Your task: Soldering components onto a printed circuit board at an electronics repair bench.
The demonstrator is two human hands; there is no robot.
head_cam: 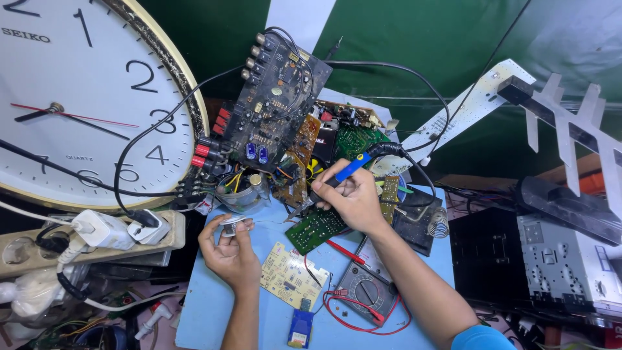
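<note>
Over the blue table [201, 311], left hand [232, 254] pinches a small metal part [231, 226]; right hand [350, 198] grips a soldering iron [342, 174].

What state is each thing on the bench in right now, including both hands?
left hand: fingers pinch a small metal part
right hand: gripping the soldering iron, tip pointing down-left
green circuit board: flat on the blue table
yellow circuit board: flat, untouched
multimeter: lying flat, red lead coiled around it
power strip: plugs inserted
large black board: propped tilted, wires attached
</note>
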